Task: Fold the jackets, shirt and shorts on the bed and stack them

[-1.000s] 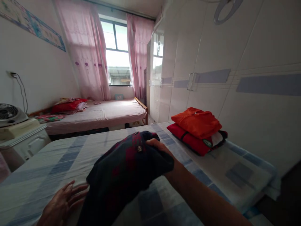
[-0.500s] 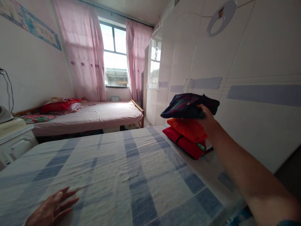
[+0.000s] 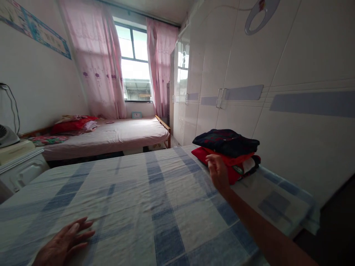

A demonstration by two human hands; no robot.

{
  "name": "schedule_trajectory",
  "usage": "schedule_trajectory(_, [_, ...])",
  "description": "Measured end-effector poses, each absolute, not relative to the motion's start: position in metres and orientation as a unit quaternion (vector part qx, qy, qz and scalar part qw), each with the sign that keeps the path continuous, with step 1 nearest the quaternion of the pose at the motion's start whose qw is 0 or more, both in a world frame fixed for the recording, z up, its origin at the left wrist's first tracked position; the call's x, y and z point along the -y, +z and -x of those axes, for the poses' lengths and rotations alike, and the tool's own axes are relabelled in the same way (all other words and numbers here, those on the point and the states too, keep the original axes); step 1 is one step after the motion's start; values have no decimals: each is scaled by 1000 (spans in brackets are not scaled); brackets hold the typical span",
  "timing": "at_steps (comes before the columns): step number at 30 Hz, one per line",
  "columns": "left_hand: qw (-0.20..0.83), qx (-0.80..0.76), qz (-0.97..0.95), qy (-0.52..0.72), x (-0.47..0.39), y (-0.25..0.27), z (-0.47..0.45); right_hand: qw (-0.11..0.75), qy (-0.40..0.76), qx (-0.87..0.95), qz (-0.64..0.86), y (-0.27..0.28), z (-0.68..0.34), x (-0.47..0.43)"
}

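A stack of folded clothes lies at the bed's far right corner. On top is a dark navy garment with dark red patches; under it an orange-red garment shows as a narrow band. At the bottom is a red garment with a green oval badge. My right hand is in front of the stack, fingers loosely bent and apart, holding nothing; whether it touches the red cloth I cannot tell. My left hand is open, fingers spread, over the bedsheet at lower left.
Tall white wardrobe doors stand along the right side. A second bed with a heap of red and pink fabric is beneath the window. At left stands a white cabinet with a fan-like appliance on it.
The dark garment came down onto the orange-red one, and my right hand let go of it. That hand then moved left and down, in front of the stack. My left hand barely moved.
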State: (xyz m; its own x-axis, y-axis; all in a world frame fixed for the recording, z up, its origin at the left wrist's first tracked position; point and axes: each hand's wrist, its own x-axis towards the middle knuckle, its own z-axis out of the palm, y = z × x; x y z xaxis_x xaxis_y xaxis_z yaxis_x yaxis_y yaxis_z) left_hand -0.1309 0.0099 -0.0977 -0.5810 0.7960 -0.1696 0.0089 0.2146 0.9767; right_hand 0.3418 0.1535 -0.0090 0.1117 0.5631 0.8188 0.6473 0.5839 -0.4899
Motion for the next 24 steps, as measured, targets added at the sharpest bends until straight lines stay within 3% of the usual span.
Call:
schedule_trajectory(3, [412, -675, -265, 552, -4, -81, 116, 466, 48, 736, 488, -44, -310, -158])
schedule_trajectory(6, [359, -688, -284, 562, 2, -70, 101, 399, 101, 758, 505, -69, -299, -164])
schedule_trajectory(16, [278, -713, -354, 538, 6, -68, 86, 333, 151, 769, 525, -74, -305, -165])
schedule_trajectory(24, [346, -718, -349, 493, 3, -64, 100, 337, 155, 764, 528, -75, -305, -167])
